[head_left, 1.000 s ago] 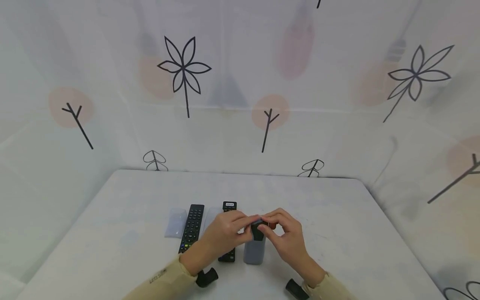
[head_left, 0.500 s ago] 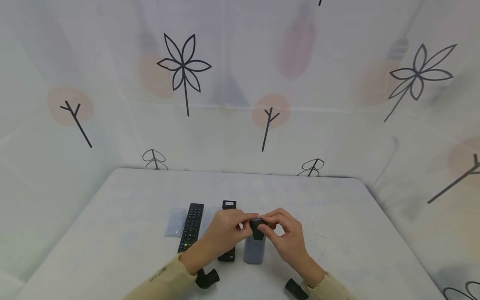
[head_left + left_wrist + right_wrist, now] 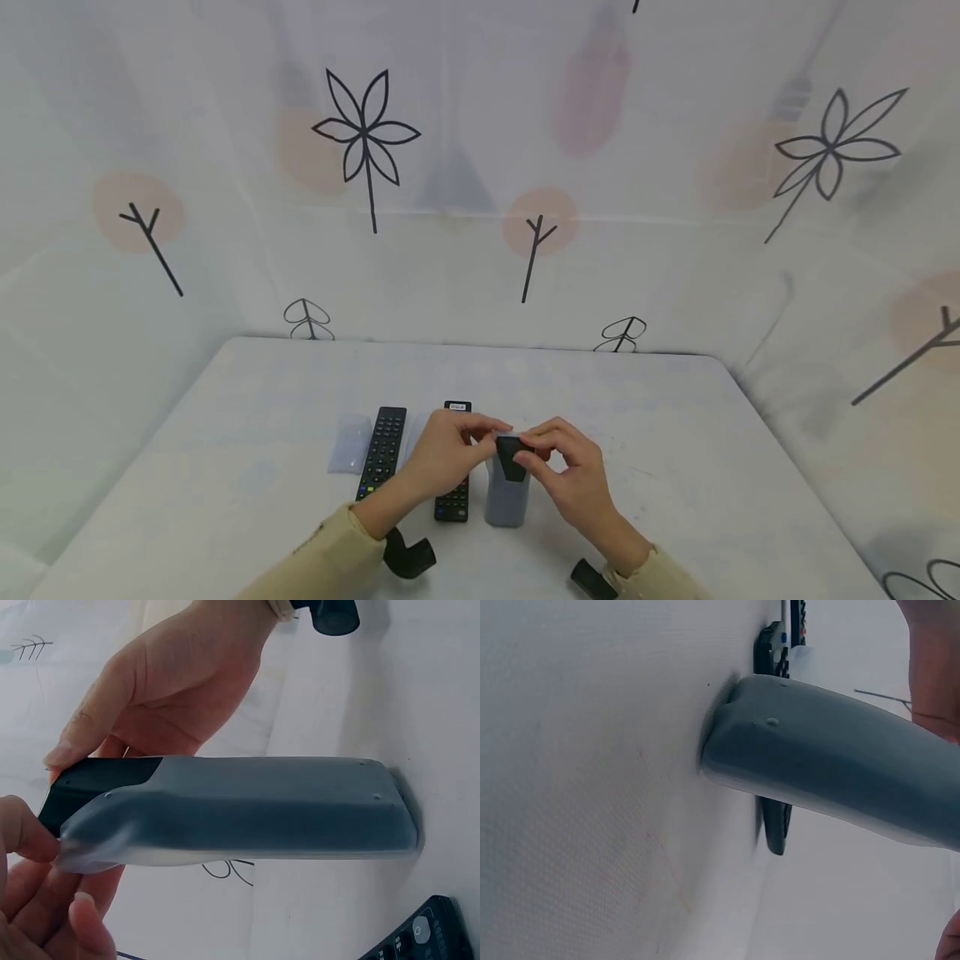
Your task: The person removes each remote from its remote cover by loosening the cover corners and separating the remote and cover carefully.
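A black remote control [image 3: 510, 457] stands on end, its lower part inside a translucent protective sleeve [image 3: 506, 504]. My right hand [image 3: 573, 475] pinches the bare black top from the right; in the left wrist view its thumb lies along the remote's edge. My left hand [image 3: 446, 454] is at the upper left, and thumb and forefinger pinch the loose mouth of the sleeve [image 3: 82, 851]. That mouth sags and bunches below the black end in the left wrist view. The sleeve's closed end [image 3: 742, 735] meets the tabletop in the right wrist view.
Left of the hands lie two more black remotes, one farther left [image 3: 384, 450] and one [image 3: 452, 500] partly behind my left hand. A flat clear sleeve [image 3: 350, 443] lies at far left; another is partly hidden. Black wrist mounts [image 3: 411, 557] hang near both cuffs.
My left hand has shifted slightly left, its fingers moving from the remote's top to the sleeve's left edge. More of the black end shows. My right hand has kept its grip.
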The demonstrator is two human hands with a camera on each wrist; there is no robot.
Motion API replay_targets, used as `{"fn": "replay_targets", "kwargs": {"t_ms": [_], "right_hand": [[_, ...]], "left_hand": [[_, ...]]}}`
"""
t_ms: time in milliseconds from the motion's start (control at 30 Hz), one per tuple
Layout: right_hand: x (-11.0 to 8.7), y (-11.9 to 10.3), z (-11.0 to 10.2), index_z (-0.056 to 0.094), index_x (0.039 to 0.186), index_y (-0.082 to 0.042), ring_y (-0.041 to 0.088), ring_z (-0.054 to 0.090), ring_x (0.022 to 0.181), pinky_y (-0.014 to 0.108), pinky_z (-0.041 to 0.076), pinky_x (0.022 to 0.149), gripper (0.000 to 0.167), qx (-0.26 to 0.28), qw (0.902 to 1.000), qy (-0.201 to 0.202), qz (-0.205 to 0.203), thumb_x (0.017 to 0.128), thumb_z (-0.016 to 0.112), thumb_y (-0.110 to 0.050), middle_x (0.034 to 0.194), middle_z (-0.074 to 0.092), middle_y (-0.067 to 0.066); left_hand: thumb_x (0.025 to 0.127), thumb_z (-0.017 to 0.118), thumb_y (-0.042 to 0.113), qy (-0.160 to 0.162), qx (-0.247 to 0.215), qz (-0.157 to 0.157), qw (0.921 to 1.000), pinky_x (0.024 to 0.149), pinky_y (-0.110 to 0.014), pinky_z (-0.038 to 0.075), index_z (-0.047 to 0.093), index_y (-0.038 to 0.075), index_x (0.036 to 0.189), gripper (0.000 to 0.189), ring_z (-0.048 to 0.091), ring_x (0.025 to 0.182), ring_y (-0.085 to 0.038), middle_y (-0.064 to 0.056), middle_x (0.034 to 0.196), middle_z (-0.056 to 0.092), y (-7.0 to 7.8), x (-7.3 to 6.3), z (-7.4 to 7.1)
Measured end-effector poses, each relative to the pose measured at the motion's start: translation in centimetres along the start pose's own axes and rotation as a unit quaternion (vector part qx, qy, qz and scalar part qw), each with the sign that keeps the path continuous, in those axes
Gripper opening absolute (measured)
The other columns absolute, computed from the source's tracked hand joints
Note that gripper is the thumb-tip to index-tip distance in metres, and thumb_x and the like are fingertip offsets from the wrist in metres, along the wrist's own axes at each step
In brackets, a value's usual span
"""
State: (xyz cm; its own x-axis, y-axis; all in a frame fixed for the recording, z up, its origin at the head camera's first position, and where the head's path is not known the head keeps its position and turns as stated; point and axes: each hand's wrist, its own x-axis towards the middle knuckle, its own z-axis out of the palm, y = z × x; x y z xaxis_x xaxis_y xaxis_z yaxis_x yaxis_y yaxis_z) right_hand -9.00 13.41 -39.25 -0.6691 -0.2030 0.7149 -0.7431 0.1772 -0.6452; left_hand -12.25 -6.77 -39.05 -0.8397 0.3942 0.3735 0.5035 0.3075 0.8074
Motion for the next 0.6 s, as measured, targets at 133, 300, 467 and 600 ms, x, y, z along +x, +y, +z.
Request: {"fn": "replay_targets", "kwargs": {"t_ms": [133, 300, 467, 600], "right_hand": [[-0.2, 0.6, -0.2, 0.071, 0.099, 0.008, 0.012, 0.054, 0.072, 0.024, 0.046, 0.059, 0.028, 0.000, 0.9999, -0.005, 0.013, 0.074, 0.073, 0.022, 0.092, 0.066, 0.013], [-0.9, 2.7, -0.3, 0.071, 0.107, 0.004, 0.014, 0.056, 0.073, 0.023, 0.050, 0.062, 0.030, 0.008, 0.9990, -0.018, 0.040, 0.081, 0.070, 0.019, 0.098, 0.066, 0.013], [-1.6, 3.2, -0.6, 0.066, 0.121, 0.000, 0.017, 0.060, 0.075, 0.029, 0.055, 0.067, 0.030, 0.030, 0.9942, -0.029, 0.099, 0.093, 0.063, 0.007, 0.103, 0.067, 0.008], [-1.9, 3.3, -1.0, 0.065, 0.124, -0.002, 0.019, 0.062, 0.075, 0.034, 0.056, 0.066, 0.027, 0.049, 0.9905, -0.036, 0.123, 0.099, 0.056, 0.003, 0.102, 0.066, 0.006]], "left_hand": [[0.093, 0.061, 0.002, -0.020, -0.016, -0.026, 0.9993, 0.053, -0.022, 0.041, 0.077, 0.013, 0.108, 0.024, 0.051, 0.062, -0.015, 0.009, 0.086, 0.071, -0.2, 0.1, -0.1], [0.098, 0.060, 0.006, -0.038, -0.026, -0.047, 0.9978, 0.056, -0.023, 0.041, 0.074, 0.017, 0.114, 0.023, 0.052, 0.069, -0.019, 0.010, 0.090, 0.069, -0.5, -0.1, -0.2], [0.100, 0.059, 0.010, -0.050, -0.033, -0.052, 0.9968, 0.060, -0.023, 0.042, 0.071, 0.020, 0.119, 0.024, 0.053, 0.075, -0.020, 0.010, 0.095, 0.068, -0.6, -0.2, -0.2], [0.101, 0.058, 0.011, -0.046, -0.030, -0.052, 0.9971, 0.064, -0.024, 0.044, 0.069, 0.021, 0.121, 0.025, 0.055, 0.080, -0.015, 0.010, 0.098, 0.067, -0.7, -0.2, -0.1]]}}
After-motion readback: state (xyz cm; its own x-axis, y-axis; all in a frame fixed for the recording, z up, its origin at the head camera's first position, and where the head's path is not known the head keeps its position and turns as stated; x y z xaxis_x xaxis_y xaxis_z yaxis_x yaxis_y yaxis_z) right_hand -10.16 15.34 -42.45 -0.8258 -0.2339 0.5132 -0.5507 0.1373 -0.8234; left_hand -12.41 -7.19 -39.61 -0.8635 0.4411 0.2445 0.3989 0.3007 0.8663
